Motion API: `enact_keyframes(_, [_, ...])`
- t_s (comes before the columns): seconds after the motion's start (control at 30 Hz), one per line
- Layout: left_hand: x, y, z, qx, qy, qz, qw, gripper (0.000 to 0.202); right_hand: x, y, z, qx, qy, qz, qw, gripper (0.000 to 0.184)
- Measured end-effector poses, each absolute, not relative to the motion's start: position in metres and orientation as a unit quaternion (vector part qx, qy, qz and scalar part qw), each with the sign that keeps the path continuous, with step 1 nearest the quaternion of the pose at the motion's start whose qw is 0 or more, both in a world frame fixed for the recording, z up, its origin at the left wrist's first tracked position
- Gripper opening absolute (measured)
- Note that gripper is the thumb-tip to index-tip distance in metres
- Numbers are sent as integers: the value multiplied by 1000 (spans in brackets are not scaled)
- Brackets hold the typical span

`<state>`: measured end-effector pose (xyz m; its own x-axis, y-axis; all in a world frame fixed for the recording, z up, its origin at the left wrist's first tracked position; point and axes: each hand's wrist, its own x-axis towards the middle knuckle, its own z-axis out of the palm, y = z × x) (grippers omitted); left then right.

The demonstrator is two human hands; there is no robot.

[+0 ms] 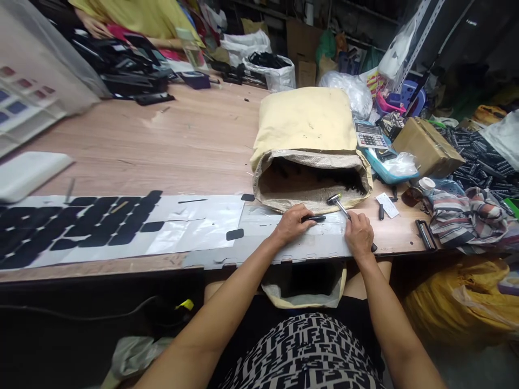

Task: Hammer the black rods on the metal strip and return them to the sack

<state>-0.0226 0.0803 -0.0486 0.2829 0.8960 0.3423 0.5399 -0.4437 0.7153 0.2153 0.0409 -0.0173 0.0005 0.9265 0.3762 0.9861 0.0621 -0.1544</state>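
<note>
My left hand (pixel 294 223) is closed on a small black plastic piece (pixel 318 219) at the table's front edge, over a grey sheet (pixel 259 243). To its right, my right hand (pixel 359 233) grips a small hammer (pixel 343 206), its metal head up and to the left and its dark handle end showing below the palm. Just beyond both hands lies a yellow sack (pixel 306 116) with its mouth (pixel 312 201) facing me and dark pieces inside. Another open bag (pixel 302 300) hangs below the table edge at my lap.
Black rounded pads (pixel 121 219) lie in rows on white sheeting (pixel 190 219) at left. On the right are a calculator (pixel 370 136), a blue tray (pixel 393 172), a cardboard box (pixel 427 145) and a striped cloth (pixel 470 216). Across the table a person in a yellow top (pixel 138 16) handles black parts.
</note>
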Motion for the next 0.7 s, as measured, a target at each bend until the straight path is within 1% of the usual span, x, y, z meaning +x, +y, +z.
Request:
enact_keyframes(0.07, [-23, 81, -49, 755, 480, 380, 236, 9, 218, 38, -13, -672, -701, -16, 239, 33])
enact_keyframes(0.17, [-23, 83, -49, 750, 485, 381, 236, 8, 218, 26, -5, -628, -700, 86, 329, 33])
enact_keyframes(0.27, [-23, 84, -48, 749, 487, 379, 239, 9, 213, 9, 2, -583, -705, 152, 375, 32])
enact_keyframes(0.33, [-23, 84, -47, 749, 488, 378, 241, 9, 209, -1, 5, -574, -708, 166, 376, 32])
enact_keyframes(0.53, [-22, 85, -47, 748, 489, 377, 245, 7, 206, -11, 0, -597, -710, 161, 336, 31])
enact_keyframes(0.7, [-23, 84, -47, 743, 487, 382, 253, 8, 200, -10, 5, -578, -709, 177, 364, 32])
